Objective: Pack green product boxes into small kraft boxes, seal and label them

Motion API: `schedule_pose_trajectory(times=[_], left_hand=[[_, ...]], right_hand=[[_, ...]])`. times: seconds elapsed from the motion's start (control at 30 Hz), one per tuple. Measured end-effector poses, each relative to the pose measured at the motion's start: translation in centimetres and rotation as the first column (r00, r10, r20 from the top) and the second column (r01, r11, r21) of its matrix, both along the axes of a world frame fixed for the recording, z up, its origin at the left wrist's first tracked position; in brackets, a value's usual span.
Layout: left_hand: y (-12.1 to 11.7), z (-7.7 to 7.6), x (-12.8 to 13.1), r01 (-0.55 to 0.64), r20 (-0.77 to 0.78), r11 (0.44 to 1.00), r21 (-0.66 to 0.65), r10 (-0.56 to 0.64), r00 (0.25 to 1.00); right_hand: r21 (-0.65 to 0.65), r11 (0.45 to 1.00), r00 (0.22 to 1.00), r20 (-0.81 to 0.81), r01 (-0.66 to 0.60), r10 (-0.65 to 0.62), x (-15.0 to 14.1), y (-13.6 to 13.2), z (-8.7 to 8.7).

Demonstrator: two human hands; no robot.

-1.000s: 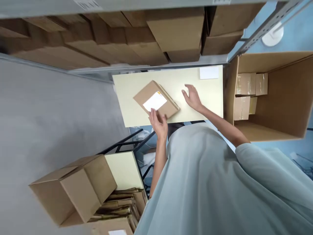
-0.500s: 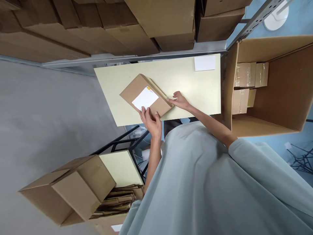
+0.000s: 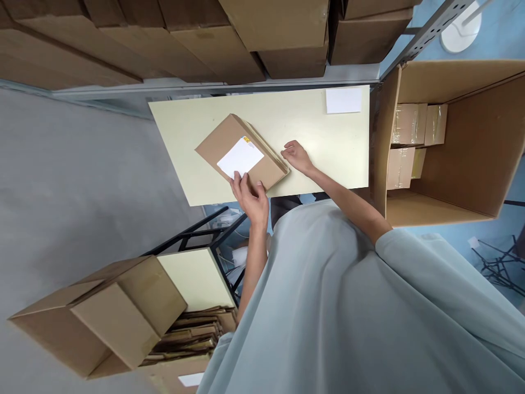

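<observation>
A closed cardboard box [image 3: 270, 171] lies flat and slantwise on the pale table, with a white label [image 3: 241, 158] on top bearing a small yellow mark. My left hand [image 3: 252, 200] grips the box at its near edge, fingers over the label's lower part and thumb near the corner. Just off the box's right side, my right hand [image 3: 298, 157] hovers over the table with its fingers drawn in. Whether anything small is pinched there I cannot make out.
The table [image 3: 328, 148] also bears a stack of white paper [image 3: 343, 100]. At right a big open carton [image 3: 471, 148] contains several smaller boxes [image 3: 409, 123]. Boxes [image 3: 283, 27] fill the shelf above. Lower left are an open carton [image 3: 115, 317] and flattened cardboard [image 3: 192, 334].
My right hand's thumb has come away from the box's side, and its fingers have curled together. My left hand stays on the box. The whole view has shifted slightly.
</observation>
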State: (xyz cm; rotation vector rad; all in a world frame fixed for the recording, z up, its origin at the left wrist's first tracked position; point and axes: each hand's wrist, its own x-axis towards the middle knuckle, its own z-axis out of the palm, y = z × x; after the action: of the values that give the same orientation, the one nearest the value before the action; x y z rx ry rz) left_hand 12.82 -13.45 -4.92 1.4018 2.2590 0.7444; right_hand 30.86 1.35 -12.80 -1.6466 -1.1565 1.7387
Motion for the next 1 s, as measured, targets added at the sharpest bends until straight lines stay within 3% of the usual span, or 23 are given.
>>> schedule_pose_trajectory(times=[0.17,0.47,0.7,0.83,1.0], left_hand=[[-0.1,-0.2,-0.2,0.015,0.011,1.0,0.017,-0.015,1.0],[-0.1,-0.2,-0.3,0.011,0.014,1.0,0.005,-0.011,1.0],[-0.2,-0.2,-0.4,0.03,0.041,1.0,-0.006,-0.03,0.999],[-0.3,-0.3,-0.2,0.049,0.035,0.999,0.017,-0.049,0.998],[-0.2,-0.3,-0.4,0.069,0.032,0.998,0.002,-0.069,0.997]], right_hand=[[-0.048,0.997,0.991,-0.109,0.066,-0.071,-0.5,0.6,-0.8],[-0.279,0.946,0.936,-0.261,0.163,-0.238,-1.2,1.3,-1.1],[-0.161,0.965,0.935,-0.257,0.208,-0.245,-0.6,0.7,-1.8],[-0.17,0.958,0.927,-0.259,0.232,-0.271,-0.1,0.9,-1.9],[-0.187,0.969,0.934,-0.285,0.165,-0.214,-2.8,0.7,-2.1]])
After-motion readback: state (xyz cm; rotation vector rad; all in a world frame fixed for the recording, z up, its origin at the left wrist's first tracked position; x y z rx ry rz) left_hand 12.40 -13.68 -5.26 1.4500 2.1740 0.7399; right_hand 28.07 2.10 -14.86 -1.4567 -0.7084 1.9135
